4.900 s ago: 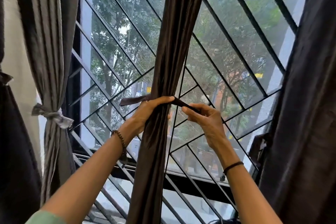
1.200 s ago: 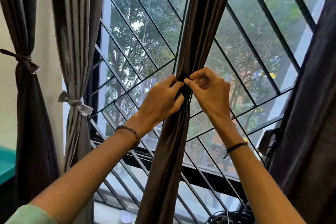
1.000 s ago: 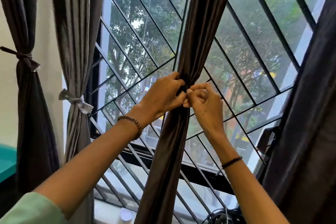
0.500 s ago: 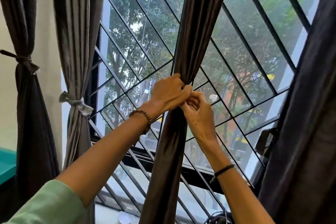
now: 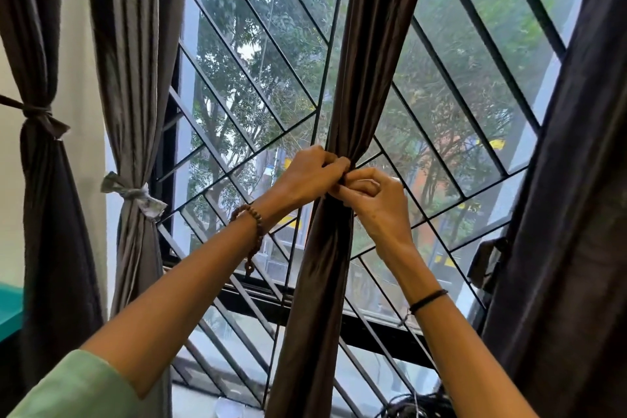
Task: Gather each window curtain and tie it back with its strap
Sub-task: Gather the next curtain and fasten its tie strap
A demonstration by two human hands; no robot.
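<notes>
Item: brown centre curtain (image 5: 342, 248), gathered into one narrow column before the diagonal window grille (image 5: 258, 78). Left hand (image 5: 305, 176) and right hand (image 5: 376, 200) meet at the cinched waist, both pinched shut on the strap, which is almost wholly hidden under the fingers — knot stage cannot be told. Judged step: tightening the tie. To do well: keep the folds bunched, pull both ends evenly and level, seat the knot snug against the fabric so it does not slide down. Also present: grey curtain (image 5: 135, 112) tied with pale strap (image 5: 135, 195); dark curtain (image 5: 40, 214) at far left, tied; dark curtain (image 5: 576, 214) at right, loose.
</notes>
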